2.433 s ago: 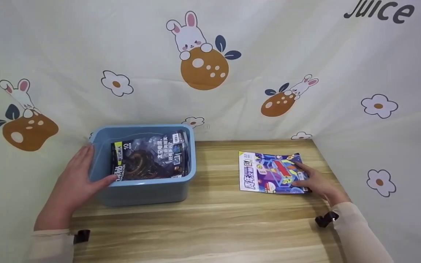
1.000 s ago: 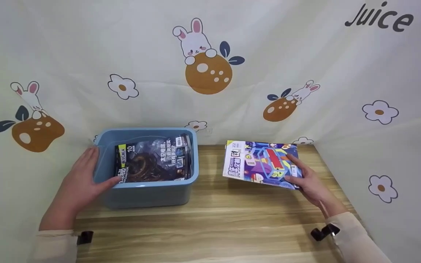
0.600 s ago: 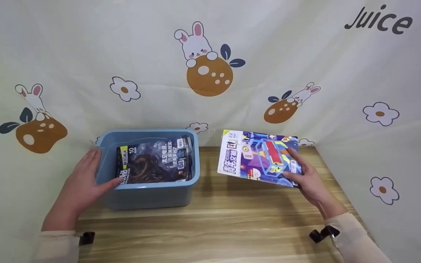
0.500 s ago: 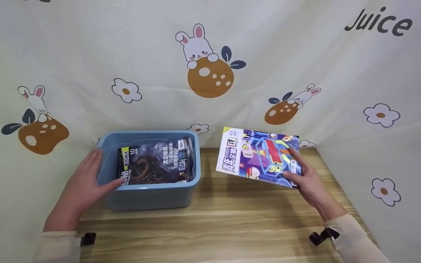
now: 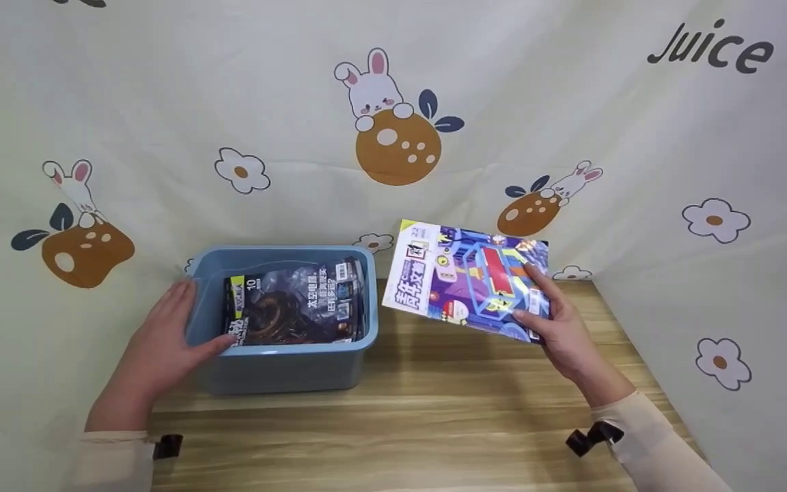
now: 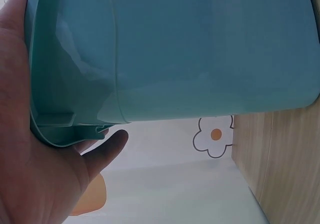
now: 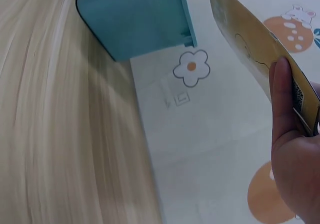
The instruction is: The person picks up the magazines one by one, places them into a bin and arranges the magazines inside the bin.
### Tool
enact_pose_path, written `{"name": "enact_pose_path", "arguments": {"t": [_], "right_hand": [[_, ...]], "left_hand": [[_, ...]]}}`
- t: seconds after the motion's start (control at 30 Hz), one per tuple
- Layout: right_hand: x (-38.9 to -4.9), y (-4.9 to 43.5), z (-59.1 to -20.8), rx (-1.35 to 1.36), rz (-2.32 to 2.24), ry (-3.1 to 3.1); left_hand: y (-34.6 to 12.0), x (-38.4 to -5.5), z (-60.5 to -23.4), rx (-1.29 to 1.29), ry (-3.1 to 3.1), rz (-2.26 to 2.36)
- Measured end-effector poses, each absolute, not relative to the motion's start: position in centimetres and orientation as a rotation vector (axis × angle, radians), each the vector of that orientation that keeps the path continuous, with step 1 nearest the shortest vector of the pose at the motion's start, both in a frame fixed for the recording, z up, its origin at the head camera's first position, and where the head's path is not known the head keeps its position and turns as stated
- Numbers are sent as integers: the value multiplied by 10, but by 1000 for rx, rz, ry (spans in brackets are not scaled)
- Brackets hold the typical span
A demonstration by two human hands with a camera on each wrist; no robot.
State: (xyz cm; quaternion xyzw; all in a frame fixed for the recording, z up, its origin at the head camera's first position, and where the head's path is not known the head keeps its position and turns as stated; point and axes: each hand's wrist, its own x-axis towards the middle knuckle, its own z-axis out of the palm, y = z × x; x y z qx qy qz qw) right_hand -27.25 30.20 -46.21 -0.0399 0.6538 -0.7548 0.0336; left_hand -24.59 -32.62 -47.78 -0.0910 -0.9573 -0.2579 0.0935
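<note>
My right hand holds up a colourful magazine by its right edge, thumb on the cover and fingers behind. The magazine hangs above the table, tilted, to the right of a blue plastic bin. In the right wrist view, the magazine shows edge-on with the hand at its edge. A dark-covered magazine lies inside the bin, apparently on others. My left hand grips the bin's left front corner, thumb over the rim. In the left wrist view, a fingertip pokes out below the rim of the bin.
The wooden table extends in front of the bin and to its right. A pale curtain printed with rabbits, oranges and flowers stands close behind the bin and along both sides. A black wrist mount sits on the right sleeve.
My right hand has lifted the colourful magazine off the table and carried it left, nearer the bin, its left end raised. My left hand keeps its place on the bin.
</note>
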Motion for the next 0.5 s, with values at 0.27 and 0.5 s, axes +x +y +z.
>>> {"name": "enact_pose_path", "arguments": {"t": [0.27,0.5], "right_hand": [[-284,268,-449,-140,-2261,2059],[-291,232,-444,-211,-2214,2080]], "left_hand": [[-326,-247,-476,-256,-2861,-770],[-326,-248,-478,-244,-2877,-774]]}}
